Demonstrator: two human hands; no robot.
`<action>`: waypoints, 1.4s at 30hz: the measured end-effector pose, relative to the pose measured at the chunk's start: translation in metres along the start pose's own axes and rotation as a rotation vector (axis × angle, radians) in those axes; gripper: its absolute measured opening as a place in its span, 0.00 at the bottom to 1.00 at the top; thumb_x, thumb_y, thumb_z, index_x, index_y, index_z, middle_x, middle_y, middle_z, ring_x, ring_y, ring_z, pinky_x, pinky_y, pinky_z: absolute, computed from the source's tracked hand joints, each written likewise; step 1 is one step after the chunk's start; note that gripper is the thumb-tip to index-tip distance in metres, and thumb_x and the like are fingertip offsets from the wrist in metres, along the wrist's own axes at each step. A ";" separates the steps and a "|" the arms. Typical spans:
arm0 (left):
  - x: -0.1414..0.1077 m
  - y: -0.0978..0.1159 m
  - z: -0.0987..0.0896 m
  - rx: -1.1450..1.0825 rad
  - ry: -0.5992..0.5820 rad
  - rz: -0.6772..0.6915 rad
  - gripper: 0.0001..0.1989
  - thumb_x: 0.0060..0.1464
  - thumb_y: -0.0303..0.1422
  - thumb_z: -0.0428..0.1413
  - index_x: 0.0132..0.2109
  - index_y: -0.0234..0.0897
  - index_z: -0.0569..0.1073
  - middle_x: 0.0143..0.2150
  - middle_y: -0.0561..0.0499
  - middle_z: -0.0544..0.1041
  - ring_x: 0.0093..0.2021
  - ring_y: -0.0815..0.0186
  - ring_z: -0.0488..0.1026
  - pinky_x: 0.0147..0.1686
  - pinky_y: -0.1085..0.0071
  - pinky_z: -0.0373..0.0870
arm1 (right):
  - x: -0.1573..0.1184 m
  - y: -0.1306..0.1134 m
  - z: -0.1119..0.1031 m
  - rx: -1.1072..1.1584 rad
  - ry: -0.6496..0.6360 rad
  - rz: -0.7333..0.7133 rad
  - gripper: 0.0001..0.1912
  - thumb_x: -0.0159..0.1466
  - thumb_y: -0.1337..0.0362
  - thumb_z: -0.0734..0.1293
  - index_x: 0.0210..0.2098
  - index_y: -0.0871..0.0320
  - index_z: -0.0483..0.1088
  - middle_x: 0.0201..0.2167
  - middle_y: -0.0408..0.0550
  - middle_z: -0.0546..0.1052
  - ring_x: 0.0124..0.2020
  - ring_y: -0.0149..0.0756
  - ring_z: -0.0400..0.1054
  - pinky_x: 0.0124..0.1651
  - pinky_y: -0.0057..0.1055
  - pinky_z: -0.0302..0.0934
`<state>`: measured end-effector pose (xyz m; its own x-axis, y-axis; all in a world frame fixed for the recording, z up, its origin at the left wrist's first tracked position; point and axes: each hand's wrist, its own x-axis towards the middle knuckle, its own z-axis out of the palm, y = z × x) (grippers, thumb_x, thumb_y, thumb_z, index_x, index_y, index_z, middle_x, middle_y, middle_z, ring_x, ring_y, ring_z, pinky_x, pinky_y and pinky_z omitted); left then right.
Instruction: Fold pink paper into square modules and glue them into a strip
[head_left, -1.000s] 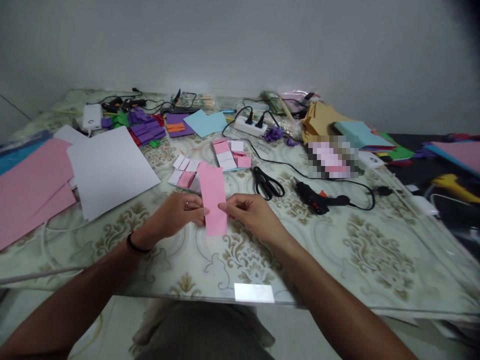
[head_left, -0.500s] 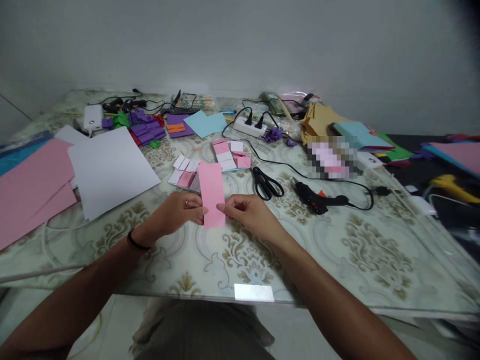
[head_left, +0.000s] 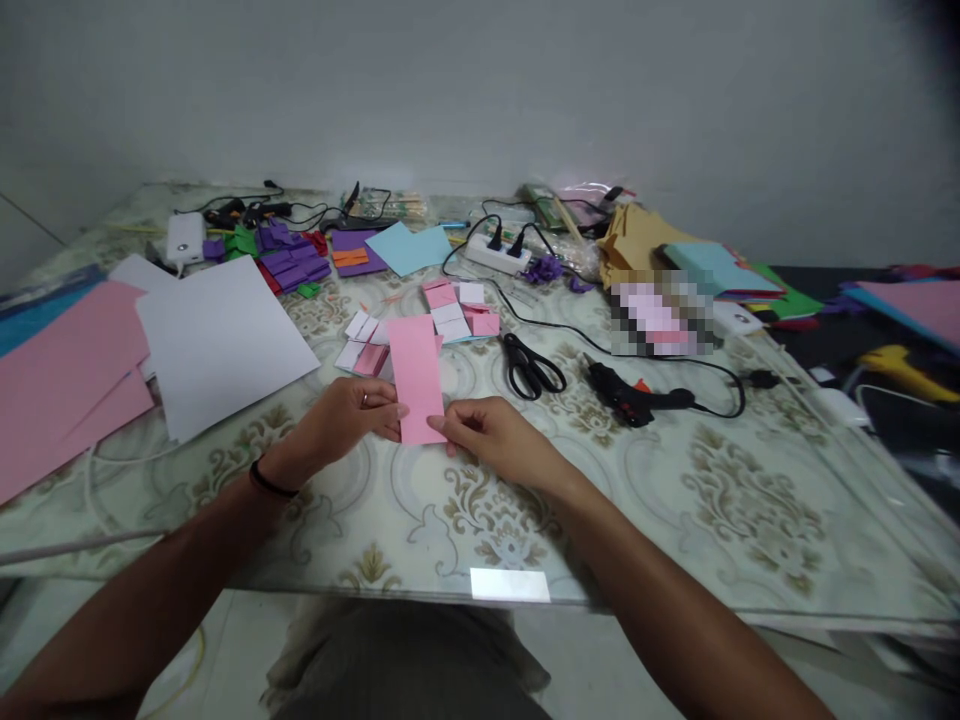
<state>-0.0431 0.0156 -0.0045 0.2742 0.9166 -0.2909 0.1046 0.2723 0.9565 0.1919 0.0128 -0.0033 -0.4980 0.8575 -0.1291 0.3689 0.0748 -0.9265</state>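
Note:
A pink paper strip (head_left: pixel 415 375) is held upright over the table in both hands. My left hand (head_left: pixel 358 412) pinches its left edge near the bottom, thumb in front. On the lower right corner, my right hand (head_left: pixel 487 430) grips the strip between thumb and fingers. Behind the strip lie small folded pink and white papers (head_left: pixel 365 342), partly hidden by it. Another group of folded pink and white papers (head_left: pixel 454 312) rests just beyond. Black-handled scissors (head_left: pixel 532 368) lie to the right of the strip.
A black glue gun (head_left: pixel 630 392) lies at right, its cord running across the table. Large white paper (head_left: pixel 225 345) and pink sheets (head_left: pixel 71 375) cover the left side. At the back are a white power strip (head_left: pixel 495 254), purple folded papers (head_left: pixel 292 262) and blue paper (head_left: pixel 410 247).
The pink strip has shifted slightly left and up, tilting a little to the left. My right hand's grip has moved down toward its lower right corner.

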 end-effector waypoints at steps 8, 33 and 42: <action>-0.002 0.008 0.003 0.007 0.023 0.031 0.18 0.42 0.42 0.73 0.33 0.33 0.79 0.30 0.49 0.84 0.31 0.61 0.83 0.38 0.65 0.84 | -0.001 -0.001 0.001 0.010 0.020 -0.041 0.28 0.69 0.43 0.65 0.22 0.57 0.68 0.18 0.38 0.63 0.22 0.29 0.53 0.28 0.30 0.47; -0.007 0.006 -0.002 0.024 0.018 0.115 0.13 0.48 0.37 0.71 0.37 0.33 0.83 0.31 0.49 0.83 0.32 0.64 0.79 0.34 0.71 0.76 | -0.004 -0.008 -0.005 0.095 0.094 -0.130 0.10 0.68 0.57 0.68 0.35 0.57 0.74 0.29 0.43 0.74 0.30 0.33 0.64 0.36 0.30 0.59; -0.012 0.011 0.002 0.452 -0.018 0.284 0.09 0.58 0.37 0.64 0.35 0.35 0.83 0.32 0.50 0.83 0.33 0.64 0.76 0.33 0.72 0.68 | -0.004 -0.007 0.000 0.052 0.008 -0.134 0.05 0.64 0.64 0.70 0.32 0.58 0.74 0.25 0.40 0.71 0.28 0.31 0.63 0.33 0.28 0.57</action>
<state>-0.0431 0.0070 0.0092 0.3679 0.9295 -0.0262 0.4244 -0.1428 0.8942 0.1911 0.0087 0.0037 -0.5340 0.8455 -0.0002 0.2581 0.1628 -0.9523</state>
